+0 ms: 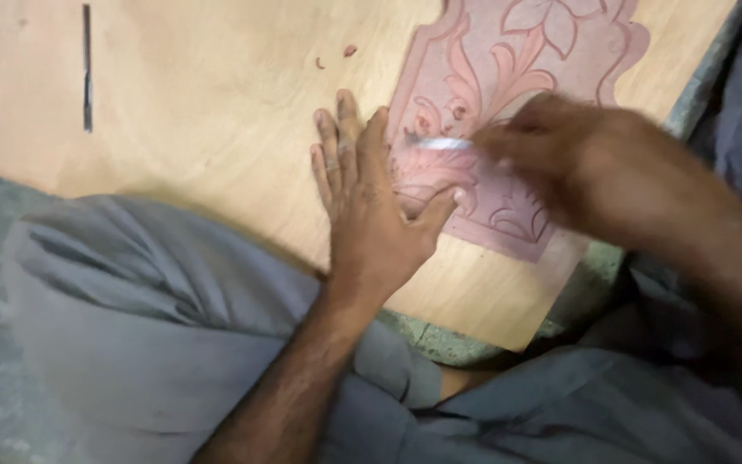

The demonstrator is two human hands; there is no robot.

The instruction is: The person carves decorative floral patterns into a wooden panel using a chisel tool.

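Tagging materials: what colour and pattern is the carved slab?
Pale pink carved slab, floral and leaf scroll relief; head view.

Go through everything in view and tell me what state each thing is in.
Pink carved slab: flat on the board, floral relief cut.
Wooden board: flat, a few pink chips on it.
Left hand: open, pressed flat at the slab's edge.
Right hand: blurred, closed on a thin tool.
Dark rod: lying untouched.

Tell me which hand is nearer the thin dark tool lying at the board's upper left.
Left. The left hand lies flat beside the pink carved panel, right of the dark tool; the right hand is farther right, over the panel.
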